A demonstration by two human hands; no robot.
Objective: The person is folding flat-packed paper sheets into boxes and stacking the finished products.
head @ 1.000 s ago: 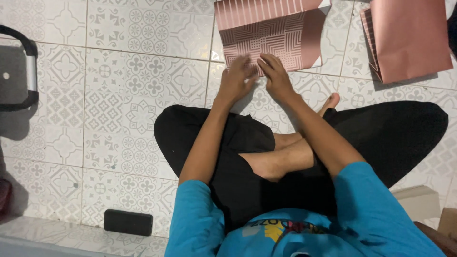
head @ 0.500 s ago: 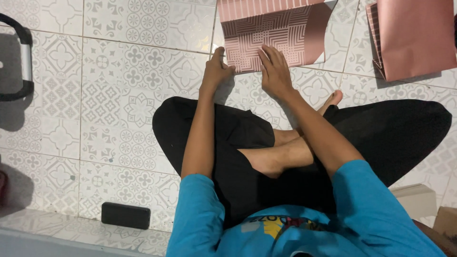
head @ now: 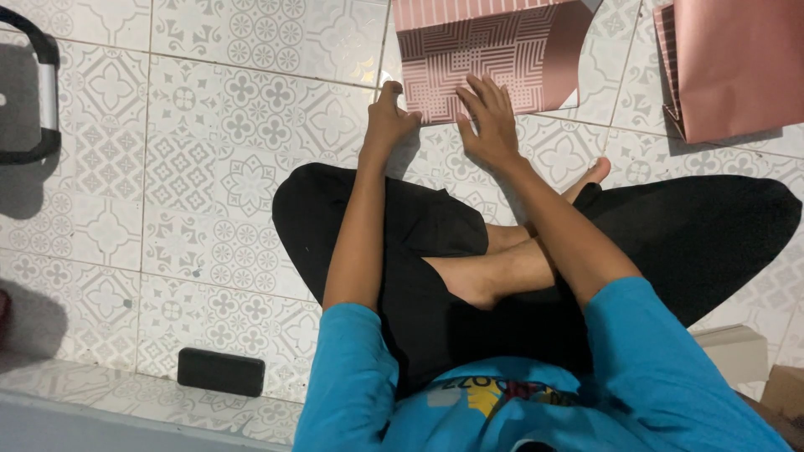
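- Rose-pink sheet of card with a geometric line pattern (head: pixel 494 59): flat on the patterned tiled floor (head: pixel 209 151), directly ahead of the crossed legs, long axis left to right.
- Left hand (head: pixel 388 121): at the sheet's near-left corner, fingers curled, grasping nothing discernible.
- Right hand (head: pixel 490 121): nearer the middle, fingers spread flat on the near edge, released.
- Plain pink folded card (head: pixel 737 67): well apart, right.

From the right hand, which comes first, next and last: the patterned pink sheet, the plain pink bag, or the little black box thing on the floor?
Measured from the right hand in the head view:
1. Patterned pink sheet: under its fingers, straight ahead.
2. Plain pink bag: off to the right, top corner.
3. Small black block: far left, near the person's side.
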